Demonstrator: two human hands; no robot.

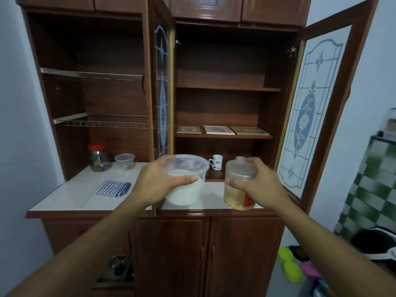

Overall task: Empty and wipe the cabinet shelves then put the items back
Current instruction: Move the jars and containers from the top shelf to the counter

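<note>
Two containers fill your hands: your left hand (158,183) grips a lidded tub (185,189) of white powder, your right hand (257,185) a lidded jar (237,196), both held over the worktop (75,194) before the open cabinet (150,82). Likely you're restocking, so next set each upright on a shelf (227,89). Elsewhere: three flat tiles (219,129), one mug (216,162), one cloth (113,188), one red-lidded jar (99,157), one small tub (125,161).

A lidded plastic tub (186,179) of white powder is gripped by the left hand (157,183), and a clear jar (240,185) by the right hand (260,185), above the tiled counter (70,196) before the open cabinet (225,88).
</note>
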